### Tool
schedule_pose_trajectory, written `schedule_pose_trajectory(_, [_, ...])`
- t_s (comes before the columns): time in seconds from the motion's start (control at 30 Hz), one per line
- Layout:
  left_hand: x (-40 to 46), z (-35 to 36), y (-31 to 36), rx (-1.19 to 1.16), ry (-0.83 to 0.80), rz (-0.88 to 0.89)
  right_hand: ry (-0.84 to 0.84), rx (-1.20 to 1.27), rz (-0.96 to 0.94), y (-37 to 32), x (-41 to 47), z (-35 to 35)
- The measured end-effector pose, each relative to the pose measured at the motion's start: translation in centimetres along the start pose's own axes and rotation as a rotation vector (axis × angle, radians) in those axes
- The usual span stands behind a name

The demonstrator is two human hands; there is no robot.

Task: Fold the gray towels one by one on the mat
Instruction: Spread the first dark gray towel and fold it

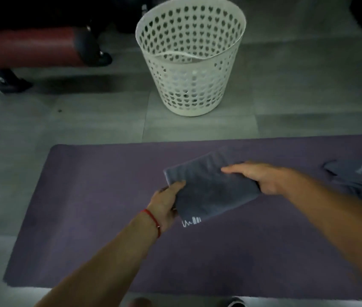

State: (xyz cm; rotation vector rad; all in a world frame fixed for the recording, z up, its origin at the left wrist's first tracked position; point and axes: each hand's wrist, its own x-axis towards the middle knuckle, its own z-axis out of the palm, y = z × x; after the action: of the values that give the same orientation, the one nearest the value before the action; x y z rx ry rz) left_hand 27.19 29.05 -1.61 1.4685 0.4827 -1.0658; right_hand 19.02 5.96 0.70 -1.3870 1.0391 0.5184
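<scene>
On the purple mat [87, 218], roughly at its middle, a folded gray towel [211, 189] is held between both hands, tilted so one corner points toward the white basket [189, 63] standing on the floor beyond. The left hand [164, 204] grips the towel's near-left edge, thumb on top and the other fingers curled underneath. The right hand [262, 178] takes the right edge, its fingers [233, 169] laid nearly straight across the top face; the thumb seems to be tucked below, though blur and dim light make that hard to confirm. The step in hand looks like finishing this towel: squaring the fold and setting it down. To do it well, keep both edges pinched so the layers do not slip, lower it flat, then smooth from the middle outward before letting go. A darker bundle of gray towels [361, 180] lies at the mat's right end, well apart from the held one, so it would be tidy to lay the finished piece away from that pile, keeping the middle free for the next towel.
</scene>
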Motion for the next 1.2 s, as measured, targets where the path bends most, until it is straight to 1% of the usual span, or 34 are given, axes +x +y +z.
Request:
schedule_pose_trajectory(0.07, [-4.3,3.3,3.5,-0.017,-0.037,0.032,0.091,0.123,-0.025,-1.8,-5.2,-3.3])
schedule_pose_trajectory(0.13, [-8.5,5.8,7.1,0.011,-0.048,0.061,0.146,0.171,-0.064,-3.7,-10.3,-6.0])
schedule_pose_trajectory(0.33, [-22.4,10.0,17.3,0.063,-0.118,0.073,0.141,0.326,-0.13,-11.0,-25.7,-11.0])
schedule_pose_trajectory(0.47, [-30.9,10.4,24.4,0.08,-0.138,0.118,0.206,0.275,-0.201,-17.2,-33.8,-12.2])
schedule_pose_trajectory(0.6, [-37.1,9.8,31.0,0.086,-0.151,0.15,0.217,0.179,-0.252,-23.6,-39.3,-11.8])
schedule_pose_trajectory(0.73, [-39.9,7.6,36.0,0.056,-0.169,0.102,0.248,0.079,-0.283,-28.9,-41.6,-10.3])
schedule_pose_trajectory(0.93, [-39.0,4.7,39.6,0.101,-0.205,0.126,0.294,-0.02,-0.272,-33.9,-40.4,-8.1])
schedule_pose_trajectory(1.07, [-35.6,4.6,41.7,0.112,-0.203,0.145,0.317,-0.018,-0.253,-35.7,-36.7,-8.0])
schedule_pose_trajectory(1.2, [-29.8,6.4,44.5,0.066,-0.155,0.134,0.292,-0.039,-0.243,-38.8,-30.5,-10.4])
